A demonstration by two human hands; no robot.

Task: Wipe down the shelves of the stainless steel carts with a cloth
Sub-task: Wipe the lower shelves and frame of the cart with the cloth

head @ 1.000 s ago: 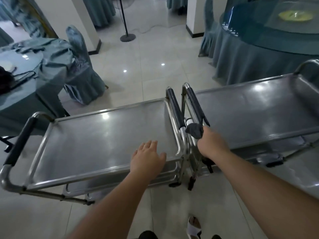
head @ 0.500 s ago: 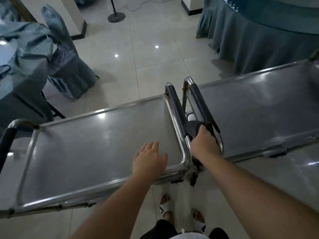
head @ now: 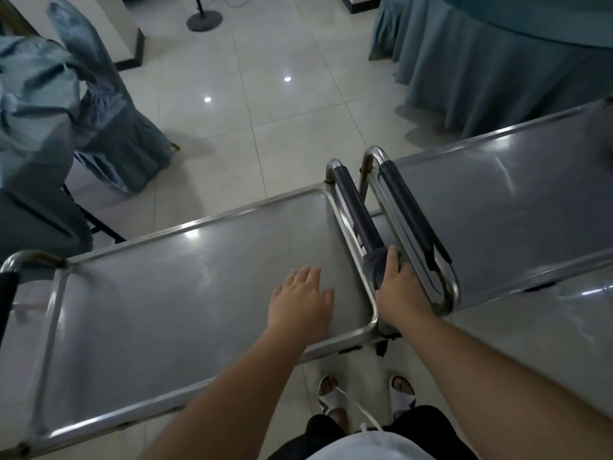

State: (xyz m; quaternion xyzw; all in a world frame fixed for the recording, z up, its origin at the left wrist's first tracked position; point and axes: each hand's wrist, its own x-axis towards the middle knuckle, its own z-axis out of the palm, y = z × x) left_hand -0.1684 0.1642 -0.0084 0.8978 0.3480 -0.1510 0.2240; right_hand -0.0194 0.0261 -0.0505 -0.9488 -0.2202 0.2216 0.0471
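- The cloth (head: pixel 374 265) is being held bunched in the right hand (head: pixel 396 287) against the left cart's handle (head: pixel 356 210), having been carried down off the right cart's handle (head: pixel 411 214).
- The left hand (head: pixel 300 302) is being kept flat, fingers straight, on the shelf (head: pixel 185 293).
- Wiping of that shelf, just left of the cloth, is judged not yet begun.

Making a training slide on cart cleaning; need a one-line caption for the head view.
Left hand flat on the left cart's top shelf; right hand wraps a grey cloth round its handle.
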